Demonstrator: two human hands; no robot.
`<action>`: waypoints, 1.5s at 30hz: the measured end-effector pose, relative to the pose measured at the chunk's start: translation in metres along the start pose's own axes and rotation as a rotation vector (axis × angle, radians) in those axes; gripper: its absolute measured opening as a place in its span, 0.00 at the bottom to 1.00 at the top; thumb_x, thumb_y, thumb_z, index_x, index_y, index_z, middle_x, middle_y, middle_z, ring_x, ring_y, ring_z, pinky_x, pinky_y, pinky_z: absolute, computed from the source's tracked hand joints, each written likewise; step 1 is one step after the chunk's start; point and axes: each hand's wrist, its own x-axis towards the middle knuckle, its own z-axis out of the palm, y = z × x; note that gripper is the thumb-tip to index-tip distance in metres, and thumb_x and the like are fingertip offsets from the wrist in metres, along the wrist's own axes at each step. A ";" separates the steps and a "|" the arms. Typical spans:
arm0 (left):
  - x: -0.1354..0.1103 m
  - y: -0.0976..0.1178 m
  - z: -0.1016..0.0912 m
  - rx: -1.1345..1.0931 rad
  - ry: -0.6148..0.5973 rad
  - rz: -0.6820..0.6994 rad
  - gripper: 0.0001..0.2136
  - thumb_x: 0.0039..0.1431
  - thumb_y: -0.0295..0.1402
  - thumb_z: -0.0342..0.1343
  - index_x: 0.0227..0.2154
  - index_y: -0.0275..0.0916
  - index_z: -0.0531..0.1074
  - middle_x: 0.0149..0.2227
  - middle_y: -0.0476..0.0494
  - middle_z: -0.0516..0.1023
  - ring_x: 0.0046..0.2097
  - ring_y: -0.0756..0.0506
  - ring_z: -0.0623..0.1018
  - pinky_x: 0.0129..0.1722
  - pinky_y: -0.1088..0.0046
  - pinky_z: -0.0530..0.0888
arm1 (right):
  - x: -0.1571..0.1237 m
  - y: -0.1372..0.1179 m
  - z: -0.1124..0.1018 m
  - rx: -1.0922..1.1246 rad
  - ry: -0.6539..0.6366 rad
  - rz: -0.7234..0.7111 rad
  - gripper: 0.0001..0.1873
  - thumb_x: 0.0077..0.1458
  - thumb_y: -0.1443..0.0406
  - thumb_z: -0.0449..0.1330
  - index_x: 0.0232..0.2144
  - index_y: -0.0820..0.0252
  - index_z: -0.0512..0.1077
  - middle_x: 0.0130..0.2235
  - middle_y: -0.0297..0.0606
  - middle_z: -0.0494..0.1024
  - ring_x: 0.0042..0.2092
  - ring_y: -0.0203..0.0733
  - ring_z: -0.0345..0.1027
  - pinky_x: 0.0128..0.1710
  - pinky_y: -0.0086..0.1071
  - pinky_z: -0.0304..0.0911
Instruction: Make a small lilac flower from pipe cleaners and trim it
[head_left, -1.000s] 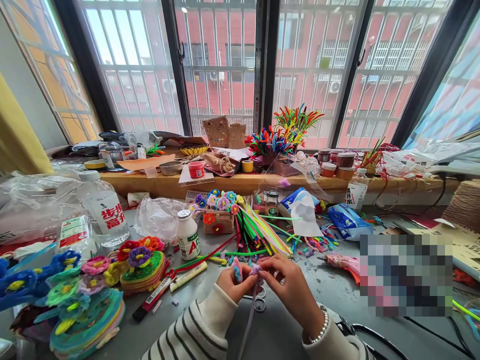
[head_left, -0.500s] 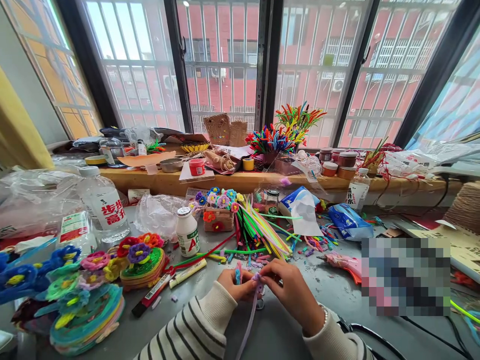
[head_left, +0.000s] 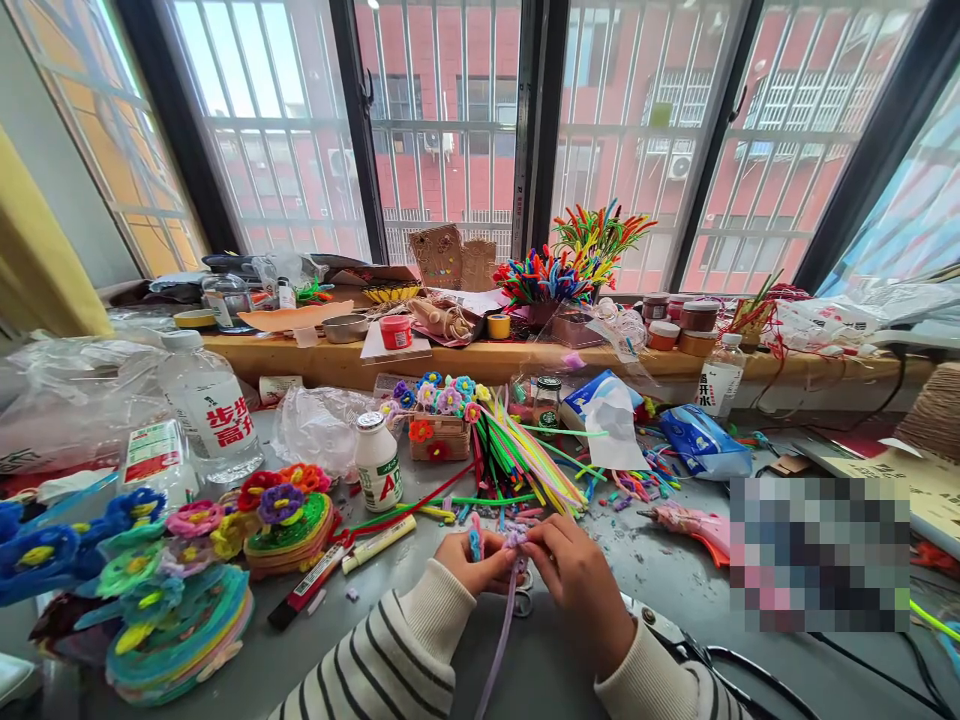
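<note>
A lilac pipe cleaner (head_left: 499, 645) is bent into small loops at its top, with its long tail hanging toward me. My left hand (head_left: 466, 562) pinches the looped part between thumb and finger. A short pink-and-blue fuzzy piece (head_left: 475, 540) sticks up from the same hand. From the other side, the fingertips of my right hand (head_left: 583, 580) grip the lilac loops. A small silvery metal thing (head_left: 523, 597) shows partly beneath the hands. Beside my right wrist lie scissors (head_left: 660, 628) with black handles, partly covered by the sleeve.
Pipe-cleaner flowers on round bases (head_left: 180, 640) stand at left. Ahead are a white bottle (head_left: 377, 462), a flower basket (head_left: 439, 440) and a pipe-cleaner bundle (head_left: 525, 460). A glue gun (head_left: 694, 530) lies at right. Behind runs a crowded wooden sill (head_left: 465, 370).
My right hand has turned slightly and drawn down a little, uncovering more of the scissors. Both hands keep hold of the lilac pipe cleaner. The whole view has shifted slightly.
</note>
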 end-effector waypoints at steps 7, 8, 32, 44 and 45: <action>0.001 -0.001 -0.002 -0.017 0.002 0.021 0.16 0.24 0.38 0.63 0.17 0.32 0.68 0.15 0.47 0.73 0.21 0.46 0.74 0.23 0.71 0.70 | 0.001 -0.007 0.001 -0.038 0.018 -0.012 0.14 0.54 0.66 0.44 0.23 0.62 0.66 0.25 0.41 0.67 0.30 0.41 0.61 0.30 0.32 0.59; 0.001 0.001 -0.003 -0.039 -0.016 0.010 0.16 0.25 0.38 0.63 0.18 0.32 0.69 0.16 0.47 0.73 0.21 0.46 0.74 0.23 0.71 0.71 | 0.001 -0.008 -0.001 0.010 0.021 0.022 0.13 0.54 0.66 0.45 0.23 0.63 0.66 0.25 0.41 0.67 0.30 0.40 0.61 0.29 0.32 0.59; 0.006 -0.003 -0.005 0.085 0.103 0.149 0.16 0.23 0.39 0.62 0.16 0.33 0.69 0.16 0.50 0.69 0.22 0.50 0.70 0.26 0.71 0.69 | 0.000 -0.009 -0.001 0.272 -0.020 0.341 0.10 0.49 0.62 0.51 0.23 0.61 0.68 0.25 0.36 0.70 0.27 0.37 0.62 0.24 0.27 0.58; 0.013 -0.015 -0.012 0.178 0.124 0.187 0.14 0.25 0.36 0.62 0.17 0.32 0.71 0.12 0.51 0.68 0.17 0.52 0.67 0.20 0.75 0.64 | 0.000 -0.009 -0.002 0.114 -0.055 0.208 0.09 0.50 0.66 0.51 0.21 0.60 0.67 0.22 0.35 0.69 0.26 0.37 0.61 0.24 0.28 0.57; 0.015 -0.019 -0.013 0.204 0.144 0.192 0.13 0.26 0.36 0.62 0.17 0.32 0.71 0.12 0.50 0.68 0.17 0.51 0.67 0.21 0.75 0.65 | -0.001 -0.009 -0.001 0.054 -0.047 0.166 0.09 0.50 0.67 0.50 0.20 0.60 0.66 0.22 0.36 0.68 0.26 0.38 0.61 0.25 0.29 0.58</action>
